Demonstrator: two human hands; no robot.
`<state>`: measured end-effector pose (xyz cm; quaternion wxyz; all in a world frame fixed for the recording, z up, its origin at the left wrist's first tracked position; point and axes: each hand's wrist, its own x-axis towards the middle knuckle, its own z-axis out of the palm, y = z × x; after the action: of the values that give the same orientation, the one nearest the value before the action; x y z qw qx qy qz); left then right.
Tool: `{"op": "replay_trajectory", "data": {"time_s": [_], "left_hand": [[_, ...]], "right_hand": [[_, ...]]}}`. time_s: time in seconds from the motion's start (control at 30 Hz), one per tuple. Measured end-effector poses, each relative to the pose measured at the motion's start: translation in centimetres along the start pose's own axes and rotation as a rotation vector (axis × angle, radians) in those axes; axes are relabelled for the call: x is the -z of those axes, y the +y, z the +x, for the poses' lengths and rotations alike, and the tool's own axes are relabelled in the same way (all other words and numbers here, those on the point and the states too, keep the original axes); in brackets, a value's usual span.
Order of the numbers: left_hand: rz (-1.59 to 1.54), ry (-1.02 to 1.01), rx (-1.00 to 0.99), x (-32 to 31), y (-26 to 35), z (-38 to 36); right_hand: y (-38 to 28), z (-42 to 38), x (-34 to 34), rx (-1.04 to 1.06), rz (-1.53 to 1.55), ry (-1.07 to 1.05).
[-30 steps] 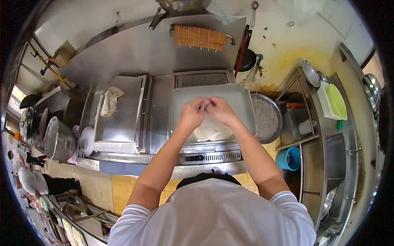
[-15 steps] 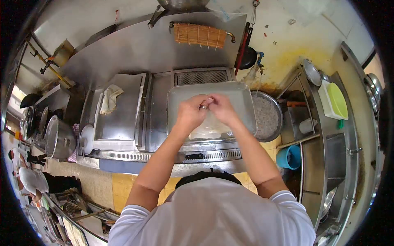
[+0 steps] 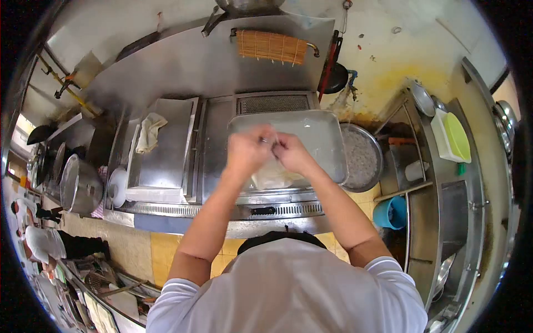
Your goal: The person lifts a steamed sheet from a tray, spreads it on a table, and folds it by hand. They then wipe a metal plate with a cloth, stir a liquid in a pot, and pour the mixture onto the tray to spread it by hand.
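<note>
A large rectangular metal tray (image 3: 327,161) of cloudy liquid stands on the steel counter, with pale, whitish pieces (image 3: 272,176) at its near side. Above it my left hand (image 3: 250,149) is closed and blurred by motion, a ring on one finger. Close beside it, my right hand (image 3: 292,154) is closed too, its fingertips pinched together near the left ones. Something small and dark shows between the fingertips, too unclear to name. Right of the tray stands a round metal basin (image 3: 362,158) of greyish contents.
A black-handled knife (image 3: 262,211) lies at the counter's front edge. A cloth (image 3: 150,133) rests on a steel lid at left. A blue bucket (image 3: 390,213) is low at right. Another person (image 3: 45,243) stands far left; steel shelving (image 3: 452,211) runs along the right.
My left hand has moved slightly left and blurred, its fingers parting a little from the right ones. My right hand has shifted slightly left and down.
</note>
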<state>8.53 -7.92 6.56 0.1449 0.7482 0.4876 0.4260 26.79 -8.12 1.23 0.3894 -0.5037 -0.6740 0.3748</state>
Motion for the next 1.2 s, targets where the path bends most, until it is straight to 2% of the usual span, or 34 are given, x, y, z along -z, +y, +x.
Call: {"op": "replay_trajectory", "data": {"time_s": [0.03,0.1,0.17,0.23,0.27,0.33,0.4,0.43,0.5,0.57,0.67,0.7,0.73,0.77,0.8,0.87,0.9,0.97,1.1,1.2], "left_hand": [[-0.143,0.070,-0.038,1.6,-1.3,0.6],[-0.283,0.250,0.069,5.7,-2.9,1.4],[-0.117,0.248,0.247,8.0,-3.6,1.3],[-0.173,0.202,0.125,5.5,-4.6,-0.2],[-0.119,0.129,0.135,3.9,-4.3,-0.7],[-0.050,0.062,0.009,0.7,-2.1,-1.6],[-0.070,0.044,-0.045,0.4,0.7,-1.1],[-0.080,0.033,-0.075,0.8,1.7,-0.9],[-0.165,0.155,-0.058,4.3,0.7,-0.2],[-0.194,0.259,0.134,7.7,-0.4,0.0],[-0.261,0.213,0.203,6.0,-3.1,-1.5],[-0.125,0.134,0.222,4.6,-3.1,-1.8],[-0.131,0.063,0.121,2.8,-3.4,-2.1],[-0.141,-0.005,0.130,1.9,-1.7,-1.9],[-0.150,-0.074,0.140,1.1,-0.1,-1.7],[-0.335,-0.030,0.195,-1.3,0.6,-0.7],[-0.426,-0.008,0.218,-1.6,0.8,-0.4],[-0.510,-0.149,0.243,-1.6,0.9,-0.5],[-0.536,-0.513,0.289,-2.2,0.4,-3.3],[-0.424,-0.567,0.280,-2.3,-1.1,-5.3]], "right_hand": [[0.7,-0.3,-0.5,-0.051,-0.031,-0.048],[11.8,-1.6,1.4,-0.011,-0.403,0.107],[16.3,-2.9,4.9,-0.223,-0.370,-0.013],[11.1,-2.3,5.4,-0.222,-0.454,-0.035],[7.5,-2.1,5.3,-0.226,-0.496,-0.042],[1.4,-0.7,2.3,0.101,-0.180,0.145],[-2.7,0.4,-0.2,0.132,-0.007,0.060],[-2.1,0.1,-0.2,0.054,-0.018,0.031],[1.3,-0.6,-0.3,-0.096,-0.036,-0.020],[9.0,-2.1,2.4,-0.183,-0.271,0.050],[10.2,-3.6,5.4,-0.294,-0.611,-0.090],[8.9,-3.2,5.0,-0.160,-0.413,-0.012],[6.2,-2.9,3.9,-0.030,-0.214,0.060],[3.4,-2.6,2.8,0.098,-0.013,0.125],[0.3,-2.2,1.9,0.063,0.074,0.094],[-5.1,-1.2,0.9,-0.005,0.252,0.028],[-5.7,-1.0,1.2,-0.027,0.129,0.077],[-6.5,-0.7,2.3,-0.069,-0.122,0.180],[-7.3,-0.5,5.1,0.020,-0.164,0.342],[-6.5,0.2,8.5,0.091,-0.119,0.533]]}}
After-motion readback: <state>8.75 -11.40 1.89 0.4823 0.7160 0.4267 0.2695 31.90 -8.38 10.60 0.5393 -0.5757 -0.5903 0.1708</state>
